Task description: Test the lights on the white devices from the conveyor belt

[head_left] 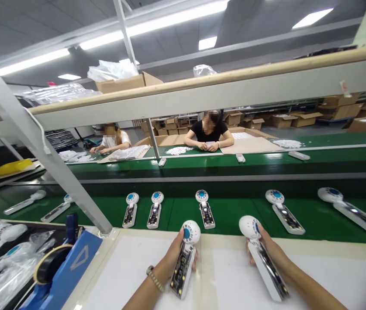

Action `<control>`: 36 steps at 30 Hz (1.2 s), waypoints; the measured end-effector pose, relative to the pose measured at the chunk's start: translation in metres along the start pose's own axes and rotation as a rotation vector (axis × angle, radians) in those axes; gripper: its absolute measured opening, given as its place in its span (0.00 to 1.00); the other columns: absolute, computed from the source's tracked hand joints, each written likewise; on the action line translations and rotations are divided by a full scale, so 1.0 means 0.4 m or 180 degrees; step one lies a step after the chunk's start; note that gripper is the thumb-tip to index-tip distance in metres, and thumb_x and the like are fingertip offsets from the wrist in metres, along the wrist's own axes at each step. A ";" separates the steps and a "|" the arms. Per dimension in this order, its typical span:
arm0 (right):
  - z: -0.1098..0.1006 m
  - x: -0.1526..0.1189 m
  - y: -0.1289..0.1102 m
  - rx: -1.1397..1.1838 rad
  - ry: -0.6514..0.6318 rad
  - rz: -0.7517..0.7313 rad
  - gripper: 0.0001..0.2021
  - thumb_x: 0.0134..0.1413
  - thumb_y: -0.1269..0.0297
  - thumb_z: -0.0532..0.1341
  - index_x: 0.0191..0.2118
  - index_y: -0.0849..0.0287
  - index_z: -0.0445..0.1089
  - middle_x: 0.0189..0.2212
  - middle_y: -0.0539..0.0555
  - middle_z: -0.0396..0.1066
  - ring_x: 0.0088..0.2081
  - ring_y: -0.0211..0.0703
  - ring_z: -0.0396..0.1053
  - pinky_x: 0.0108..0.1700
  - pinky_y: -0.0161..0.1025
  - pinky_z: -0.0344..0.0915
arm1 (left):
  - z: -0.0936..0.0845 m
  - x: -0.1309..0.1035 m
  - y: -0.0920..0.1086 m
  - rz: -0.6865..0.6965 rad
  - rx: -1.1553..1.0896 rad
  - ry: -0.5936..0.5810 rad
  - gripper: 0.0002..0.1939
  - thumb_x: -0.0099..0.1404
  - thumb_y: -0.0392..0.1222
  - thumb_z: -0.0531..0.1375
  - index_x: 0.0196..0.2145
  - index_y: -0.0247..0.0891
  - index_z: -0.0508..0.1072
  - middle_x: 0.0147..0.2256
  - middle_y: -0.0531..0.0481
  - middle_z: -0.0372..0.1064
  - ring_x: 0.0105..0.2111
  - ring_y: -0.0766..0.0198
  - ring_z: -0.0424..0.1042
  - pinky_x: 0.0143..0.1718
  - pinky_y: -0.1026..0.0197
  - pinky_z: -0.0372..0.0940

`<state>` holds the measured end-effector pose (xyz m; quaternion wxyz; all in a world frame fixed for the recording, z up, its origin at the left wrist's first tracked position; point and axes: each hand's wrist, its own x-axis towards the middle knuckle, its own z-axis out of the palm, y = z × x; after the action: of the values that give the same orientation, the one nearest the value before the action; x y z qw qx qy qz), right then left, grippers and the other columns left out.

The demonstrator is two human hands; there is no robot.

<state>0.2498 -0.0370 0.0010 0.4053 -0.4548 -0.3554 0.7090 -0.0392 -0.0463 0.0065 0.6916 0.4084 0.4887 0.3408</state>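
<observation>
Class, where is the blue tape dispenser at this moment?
In the head view, the blue tape dispenser sits at lower left, between the piled white round-headed devices and the person's left hand, near the foot of the slanted grey post.

White gadgets, green belt
The left-hand gadget is white with a blue disc and a black board dotted yellow. The tape holder is blue with a pale triangle, its roll black with a tan rim. The bracelet has pale gold beads. There are 1 black shirt, 1 white shirt and 1 yellow bag.
</observation>
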 end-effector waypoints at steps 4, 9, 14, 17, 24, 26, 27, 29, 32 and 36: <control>-0.023 0.118 -0.107 -0.1842 0.0849 -0.0630 0.24 0.54 0.47 0.46 0.31 0.64 0.68 0.23 0.58 0.71 0.28 0.50 0.71 0.32 0.41 0.67 | -0.048 0.082 0.110 0.0563 0.1066 0.1123 0.38 0.54 0.70 0.40 0.34 0.30 0.68 0.26 0.42 0.69 0.25 0.57 0.70 0.25 0.58 0.64; 0.012 0.234 -0.215 -0.2496 0.1554 -0.1199 0.22 0.49 0.63 0.55 0.50 0.70 0.58 0.51 0.69 0.59 0.54 0.61 0.54 0.53 0.49 0.51 | -0.209 0.138 0.232 0.0882 0.1845 0.2218 0.20 0.55 0.50 0.58 0.40 0.33 0.66 0.47 0.40 0.63 0.49 0.52 0.61 0.47 0.57 0.56; 0.205 0.273 -0.161 -0.2698 0.1065 -0.1312 0.21 0.53 0.62 0.53 0.51 0.66 0.56 0.48 0.64 0.62 0.48 0.52 0.62 0.50 0.44 0.56 | -0.349 0.084 0.256 0.0182 0.2220 0.2869 0.14 0.57 0.40 0.59 0.39 0.31 0.65 0.44 0.41 0.63 0.46 0.54 0.62 0.46 0.50 0.56; 0.348 0.295 -0.093 -0.2693 0.0762 -0.0864 0.24 0.48 0.59 0.60 0.48 0.70 0.58 0.44 0.69 0.65 0.47 0.60 0.62 0.48 0.53 0.56 | -0.377 0.054 0.247 -0.0193 0.2213 0.2641 0.10 0.60 0.44 0.57 0.31 0.32 0.67 0.32 0.50 0.67 0.34 0.62 0.68 0.38 0.55 0.62; 0.364 0.269 -0.064 -0.1749 -0.0436 -0.0145 0.11 0.46 0.64 0.59 0.36 0.64 0.63 0.33 0.58 0.69 0.36 0.48 0.69 0.36 0.44 0.67 | -0.325 -0.002 0.251 0.0018 0.1515 0.1740 0.18 0.51 0.51 0.62 0.30 0.34 0.65 0.23 0.52 0.66 0.26 0.60 0.69 0.29 0.60 0.64; 0.301 0.225 -0.065 -0.1400 -0.0752 -0.0159 0.11 0.47 0.62 0.57 0.38 0.62 0.62 0.33 0.57 0.70 0.34 0.45 0.70 0.33 0.41 0.68 | -0.277 -0.010 0.229 0.0219 0.1196 0.1415 0.22 0.51 0.54 0.61 0.36 0.35 0.64 0.27 0.50 0.68 0.27 0.61 0.70 0.30 0.60 0.66; 0.271 0.200 -0.064 -0.1250 -0.0849 -0.0200 0.14 0.47 0.61 0.58 0.40 0.60 0.60 0.35 0.56 0.69 0.33 0.44 0.70 0.32 0.40 0.68 | -0.244 -0.010 0.211 0.0288 0.1011 0.1248 0.23 0.50 0.54 0.61 0.38 0.35 0.63 0.29 0.49 0.69 0.27 0.62 0.70 0.29 0.60 0.66; 0.220 0.149 -0.054 -0.0874 -0.0909 -0.0440 0.22 0.43 0.60 0.62 0.46 0.56 0.57 0.38 0.54 0.67 0.30 0.42 0.70 0.29 0.39 0.69 | -0.165 0.000 0.165 0.0364 0.0474 0.0862 0.25 0.50 0.53 0.62 0.41 0.36 0.62 0.32 0.47 0.69 0.24 0.63 0.70 0.26 0.61 0.66; 0.173 0.092 -0.026 -0.0311 -0.0605 -0.0865 0.35 0.42 0.56 0.64 0.55 0.49 0.48 0.38 0.53 0.66 0.24 0.39 0.67 0.22 0.38 0.66 | -0.027 0.032 0.088 0.0288 -0.0306 0.0528 0.24 0.50 0.50 0.62 0.41 0.41 0.58 0.35 0.48 0.68 0.19 0.65 0.68 0.20 0.61 0.65; 0.138 0.055 0.027 0.0107 -0.0295 -0.0659 0.38 0.47 0.53 0.60 0.59 0.50 0.38 0.32 0.51 0.68 0.23 0.43 0.68 0.20 0.40 0.66 | 0.103 0.069 0.015 0.0188 -0.0822 0.0031 0.23 0.51 0.42 0.61 0.42 0.42 0.55 0.36 0.48 0.67 0.25 0.59 0.72 0.25 0.56 0.67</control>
<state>0.1897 -0.0292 0.0021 0.4670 -0.3755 -0.4069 0.6895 0.0077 -0.0293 0.0088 0.7257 0.3285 0.4318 0.4231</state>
